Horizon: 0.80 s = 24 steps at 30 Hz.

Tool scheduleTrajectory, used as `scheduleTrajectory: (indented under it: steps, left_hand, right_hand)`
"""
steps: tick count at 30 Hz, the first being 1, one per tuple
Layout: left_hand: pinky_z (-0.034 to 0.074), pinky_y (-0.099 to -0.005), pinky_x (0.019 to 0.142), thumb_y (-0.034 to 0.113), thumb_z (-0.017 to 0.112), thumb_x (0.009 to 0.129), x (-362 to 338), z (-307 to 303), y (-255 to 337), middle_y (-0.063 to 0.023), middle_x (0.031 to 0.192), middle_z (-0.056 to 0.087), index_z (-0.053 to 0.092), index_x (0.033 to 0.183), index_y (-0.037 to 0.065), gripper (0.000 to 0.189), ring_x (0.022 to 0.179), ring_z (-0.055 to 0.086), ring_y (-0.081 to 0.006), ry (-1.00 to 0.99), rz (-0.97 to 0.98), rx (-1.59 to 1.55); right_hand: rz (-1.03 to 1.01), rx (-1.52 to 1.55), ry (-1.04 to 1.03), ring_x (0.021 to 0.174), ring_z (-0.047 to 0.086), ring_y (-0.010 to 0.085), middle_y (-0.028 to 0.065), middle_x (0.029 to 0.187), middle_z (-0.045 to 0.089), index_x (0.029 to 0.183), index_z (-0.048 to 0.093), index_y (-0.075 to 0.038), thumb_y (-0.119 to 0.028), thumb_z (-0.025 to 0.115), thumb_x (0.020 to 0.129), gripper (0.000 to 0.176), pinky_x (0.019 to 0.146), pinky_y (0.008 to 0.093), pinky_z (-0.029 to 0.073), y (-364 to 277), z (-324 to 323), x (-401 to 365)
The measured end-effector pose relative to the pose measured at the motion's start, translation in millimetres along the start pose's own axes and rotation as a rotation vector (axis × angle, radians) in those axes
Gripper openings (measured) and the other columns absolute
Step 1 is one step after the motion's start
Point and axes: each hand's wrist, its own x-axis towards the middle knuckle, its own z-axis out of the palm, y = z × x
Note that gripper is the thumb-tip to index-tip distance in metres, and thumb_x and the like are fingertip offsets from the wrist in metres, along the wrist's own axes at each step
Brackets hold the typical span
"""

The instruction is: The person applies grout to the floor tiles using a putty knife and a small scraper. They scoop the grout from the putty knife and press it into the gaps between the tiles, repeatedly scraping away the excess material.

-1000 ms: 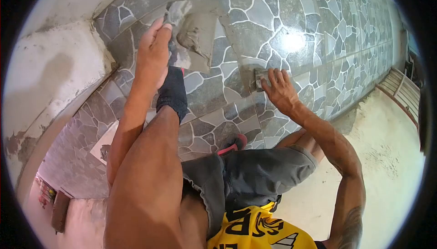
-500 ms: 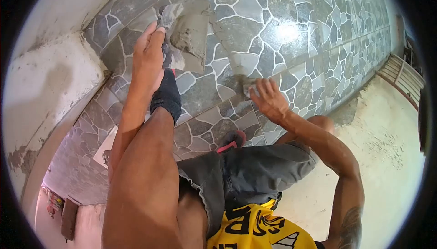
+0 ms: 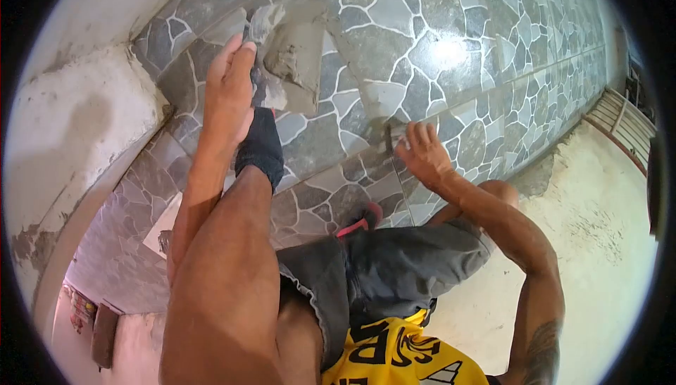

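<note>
On the left, my left hand (image 3: 230,93) is closed round the grip of a trowel (image 3: 264,26), whose flat blade carries a mound of wet grey mortar (image 3: 292,58). My right hand (image 3: 424,154) has its fingers bent round a small flat scraper (image 3: 396,131), pressed to the tiles at a joint line. The stone-pattern tiles (image 3: 394,8) have grey smears between the trowel and the scraper.
My sock-covered foot (image 3: 259,142) rests just below the trowel, and my other foot (image 3: 372,215) is lower on the tiles. A rough plaster wall edge (image 3: 84,117) stands at the left. Slatted metal bars (image 3: 620,121) are at the right.
My right hand has moved slightly to the right with the scraper, whose dark edge shows more now. My left hand and the trowel have hardly moved.
</note>
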Motion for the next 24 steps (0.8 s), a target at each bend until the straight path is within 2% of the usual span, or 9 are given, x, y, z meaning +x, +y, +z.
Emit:
scheduleTrajectory:
  steps: [2, 5, 9, 11, 15, 17, 21, 23, 24]
  left_hand:
    - [0.042, -0.0254, 0.093, 0.019, 0.052, 0.097, -2, 1, 4, -0.0109, 0.119, 0.057, 0.042, 0.134, -0.014, 0.05, 0.104, 0.053, -0.0136, -0.031, -0.026, -0.062]
    - [0.042, -0.0259, 0.093, 0.019, 0.051, 0.097, -2, 4, 2, -0.0111, 0.119, 0.058, 0.042, 0.135, -0.013, 0.05, 0.105, 0.053, -0.0141, -0.039, -0.041, -0.088]
    - [0.044, -0.0269, 0.092, 0.019, 0.051, 0.097, -5, 3, 18, -0.0117, 0.121, 0.058, 0.042, 0.136, -0.012, 0.051, 0.107, 0.054, -0.0154, -0.09, -0.086, -0.125]
    - [0.045, -0.0281, 0.091, 0.019, 0.051, 0.097, -5, 0, 24, -0.0116, 0.12, 0.058, 0.041, 0.137, -0.011, 0.05, 0.107, 0.055, -0.0161, 0.056, -0.05, -0.06]
    - [0.047, -0.0305, 0.091, 0.018, 0.05, 0.097, -9, -8, 29, -0.0119, 0.122, 0.056, 0.039, 0.139, -0.01, 0.052, 0.107, 0.056, -0.0174, 0.19, -0.042, -0.06]
    - [0.047, -0.0307, 0.092, 0.019, 0.052, 0.097, -7, -17, 29, -0.0122, 0.123, 0.056, 0.038, 0.14, -0.009, 0.054, 0.108, 0.056, -0.0176, 0.112, -0.031, -0.14]
    - [0.046, -0.0315, 0.094, 0.021, 0.055, 0.095, -5, -32, 29, -0.0131, 0.126, 0.054, 0.038, 0.14, -0.009, 0.057, 0.111, 0.055, -0.0188, 0.057, -0.027, -0.202]
    - [0.045, -0.0325, 0.095, 0.023, 0.056, 0.095, -3, -36, 26, -0.0131, 0.127, 0.054, 0.039, 0.14, -0.008, 0.057, 0.113, 0.054, -0.0195, 0.166, -0.007, -0.125]
    - [0.045, -0.033, 0.096, 0.024, 0.057, 0.094, -2, -38, 23, -0.0131, 0.127, 0.054, 0.04, 0.139, -0.007, 0.057, 0.114, 0.054, -0.0199, 0.218, -0.001, -0.085]
  right_hand:
    - [0.036, -0.001, -0.068, 0.111, 0.048, 0.0379, 0.0257, 0.118, 0.051, 0.118, 0.056, -0.002, -0.014, 0.056, 0.083, 0.037, 0.098, 0.0483, 0.039, 1, -17, -6]
    - [-0.063, 0.041, 0.113, 0.107, 0.049, 0.0371, 0.0261, 0.118, 0.051, 0.118, 0.057, -0.002, -0.013, 0.057, 0.082, 0.038, 0.094, 0.0468, 0.041, -6, -18, -2]
    - [-0.03, 0.042, -0.074, 0.105, 0.05, 0.0362, 0.0265, 0.114, 0.051, 0.121, 0.056, -0.002, -0.017, 0.061, 0.081, 0.043, 0.092, 0.0486, 0.041, -10, -11, 10]
    - [0.052, 0.128, -0.281, 0.106, 0.05, 0.0351, 0.0269, 0.113, 0.052, 0.118, 0.058, -0.003, -0.024, 0.063, 0.082, 0.042, 0.09, 0.0499, 0.041, -7, -38, 20]
    - [0.222, 0.403, 0.086, 0.093, 0.057, 0.0385, 0.0283, 0.103, 0.055, 0.112, 0.059, -0.004, -0.024, 0.064, 0.08, 0.038, 0.08, 0.0498, 0.049, 31, -94, 81]
    - [0.162, 0.325, 0.38, 0.083, 0.06, 0.04, 0.0264, 0.093, 0.06, 0.109, 0.06, -0.003, -0.025, 0.063, 0.08, 0.036, 0.074, 0.0493, 0.052, 52, -116, 129]
    - [0.215, 0.107, 0.511, 0.082, 0.063, 0.0405, 0.0235, 0.092, 0.064, 0.095, 0.066, -0.005, -0.028, 0.061, 0.081, 0.028, 0.073, 0.0476, 0.054, 73, -131, 224]
    - [0.175, 0.08, 0.477, 0.084, 0.066, 0.0407, 0.0246, 0.089, 0.066, 0.105, 0.066, -0.005, -0.027, 0.058, 0.083, 0.032, 0.077, 0.0473, 0.054, 82, -126, 262]
    - [0.174, 0.078, 0.427, 0.085, 0.066, 0.0399, 0.0236, 0.09, 0.066, 0.103, 0.066, -0.005, -0.027, 0.058, 0.083, 0.031, 0.077, 0.047, 0.054, 80, -131, 270]
